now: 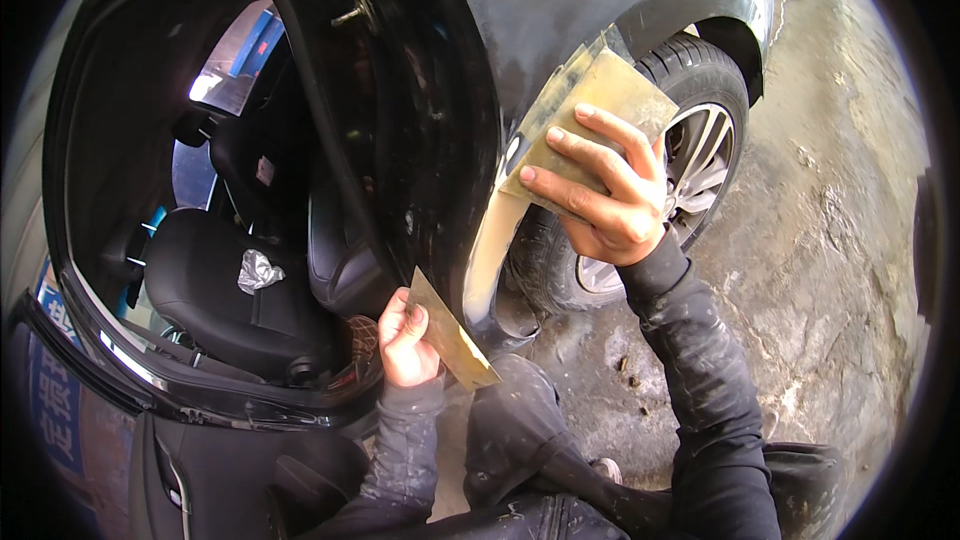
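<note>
My right hand (615, 185) holds a wide, thin putty spreader (625, 90) with its fingers laid across the face. The spreader lies against the car's dark rear side panel (540, 5), over the edge of the wheel arch. Yellowish body filler (490, 245) coats the strip of panel between door opening and wheel, running down below the spreader. In my left hand (405, 340), pinched between thumb and fingers, is a second flat putty spreader (447, 332), tilted, with filler smeared on it. It is held apart from the panel, near the lower door opening.
A tyre and spoked wheel (695, 165) stand just behind my right hand. The open doorway shows a black seat (225, 270) with crumpled silvery material (258, 270) on it. An open door (230, 475) is at lower left. Stained concrete floor (820, 270) stretches to the right.
</note>
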A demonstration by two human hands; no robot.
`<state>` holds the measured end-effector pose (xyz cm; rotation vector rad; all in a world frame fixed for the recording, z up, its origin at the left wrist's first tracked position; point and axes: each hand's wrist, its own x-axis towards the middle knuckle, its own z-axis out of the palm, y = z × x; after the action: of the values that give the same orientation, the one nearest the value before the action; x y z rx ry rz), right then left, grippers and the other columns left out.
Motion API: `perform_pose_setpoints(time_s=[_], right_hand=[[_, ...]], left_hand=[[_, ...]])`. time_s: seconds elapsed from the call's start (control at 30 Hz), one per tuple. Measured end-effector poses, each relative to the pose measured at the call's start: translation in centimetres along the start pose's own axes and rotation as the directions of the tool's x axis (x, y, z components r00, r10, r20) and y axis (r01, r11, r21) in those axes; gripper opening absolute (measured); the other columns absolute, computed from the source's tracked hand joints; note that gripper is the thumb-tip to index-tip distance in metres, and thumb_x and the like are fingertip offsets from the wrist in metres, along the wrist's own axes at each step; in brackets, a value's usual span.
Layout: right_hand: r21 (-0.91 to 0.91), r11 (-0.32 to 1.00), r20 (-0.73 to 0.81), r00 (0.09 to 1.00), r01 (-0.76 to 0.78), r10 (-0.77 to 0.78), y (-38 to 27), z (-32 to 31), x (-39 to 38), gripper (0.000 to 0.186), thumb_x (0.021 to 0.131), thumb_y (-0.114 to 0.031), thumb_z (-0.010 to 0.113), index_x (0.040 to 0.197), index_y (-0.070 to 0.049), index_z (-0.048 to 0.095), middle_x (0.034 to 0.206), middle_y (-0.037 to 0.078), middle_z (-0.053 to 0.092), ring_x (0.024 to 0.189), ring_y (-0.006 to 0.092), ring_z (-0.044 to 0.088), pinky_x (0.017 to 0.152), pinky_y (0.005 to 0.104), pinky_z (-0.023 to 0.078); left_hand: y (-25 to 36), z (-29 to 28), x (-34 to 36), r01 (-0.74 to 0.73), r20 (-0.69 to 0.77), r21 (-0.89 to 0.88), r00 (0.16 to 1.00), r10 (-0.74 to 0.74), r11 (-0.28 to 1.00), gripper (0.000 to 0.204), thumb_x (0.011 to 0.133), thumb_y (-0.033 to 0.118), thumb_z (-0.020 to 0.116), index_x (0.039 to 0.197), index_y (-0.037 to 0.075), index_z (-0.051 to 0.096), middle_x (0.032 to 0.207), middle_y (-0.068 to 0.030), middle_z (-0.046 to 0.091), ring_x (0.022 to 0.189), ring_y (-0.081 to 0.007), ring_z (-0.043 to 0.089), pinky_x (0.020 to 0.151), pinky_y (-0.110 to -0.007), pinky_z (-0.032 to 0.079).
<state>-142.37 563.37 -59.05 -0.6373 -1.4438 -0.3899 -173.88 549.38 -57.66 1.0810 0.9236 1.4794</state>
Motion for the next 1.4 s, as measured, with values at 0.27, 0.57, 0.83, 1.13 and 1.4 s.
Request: perform_pose_setpoints(time_s=[0.27,0.57,0.83,1.13,1.4], right_hand=[[0.004,0.999,-0.012,0.999,-0.034,0.034,-0.4,0.4,-2.0,0.054,0.066,-0.014,0.083,0.117,-0.031,0.086,0.128,-0.001,0.077,0.127,0.0302,0.067,0.095,0.0484,0.047],[-0.075,0.995,0.127,0.989,-0.065,0.074,-1.1,-1.5,-4.6,0.051,0.068,-0.013,0.082,0.117,-0.029,0.086,0.125,0.002,0.077,0.125,0.0308,0.068,0.1,0.0523,0.043],[-0.079,0.997,0.06,0.998,0.026,-0.021,-2.1,-1.7,-1.6,0.051,0.068,-0.012,0.082,0.116,-0.029,0.088,0.125,0.005,0.078,0.126,0.0349,0.069,0.098,0.0489,0.05],[-0.048,0.988,0.06,0.987,0.149,-0.146,-1.3,-0.9,1.8,0.041,0.072,-0.022,0.073,0.11,-0.029,0.086,0.123,-0.001,0.077,0.125,0.0287,0.07,0.088,0.0446,0.044],[-0.008,0.985,0.091,0.981,0.174,-0.172,-0.6,-0.2,2.2,0.041,0.071,-0.022,0.072,0.108,-0.029,0.086,0.124,-0.001,0.077,0.125,0.0291,0.069,0.088,0.0458,0.045]], left_hand=[[0.5,1.2,0.5,-0.003,0.068,-0.03,0.998,0.005,1.0,0.016,0.105,0.01,0.072,0.116,0.003,0.062,0.113,-0.0095,0.077,0.1,-0.0193,0.074,0.093,-0.033,0.058],[1.5,2.4,-0.6,-0.045,0.105,-0.089,0.993,0.054,0.995,0.016,0.106,0.007,0.07,0.119,0.002,0.063,0.116,-0.0112,0.078,0.103,-0.0206,0.075,0.094,-0.034,0.06],[0.6,0.5,-0.9,-0.069,-0.025,-0.025,0.997,0.068,0.997,0.02,0.107,0.009,0.066,0.126,0.004,0.061,0.111,-0.0109,0.077,0.092,-0.0222,0.076,0.083,-0.038,0.063],[-1.0,0.6,-0.5,-0.038,-0.076,-0.026,0.996,0.036,0.999,0.013,0.105,0.009,0.07,0.114,0.003,0.062,0.111,-0.0086,0.076,0.1,-0.0171,0.072,0.094,-0.031,0.055],[-1.7,0.2,0.0,-0.022,-0.062,-0.04,0.998,0.019,0.999,0.013,0.105,0.009,0.071,0.112,0.003,0.063,0.109,-0.0073,0.076,0.099,-0.0167,0.073,0.094,-0.03,0.055]])
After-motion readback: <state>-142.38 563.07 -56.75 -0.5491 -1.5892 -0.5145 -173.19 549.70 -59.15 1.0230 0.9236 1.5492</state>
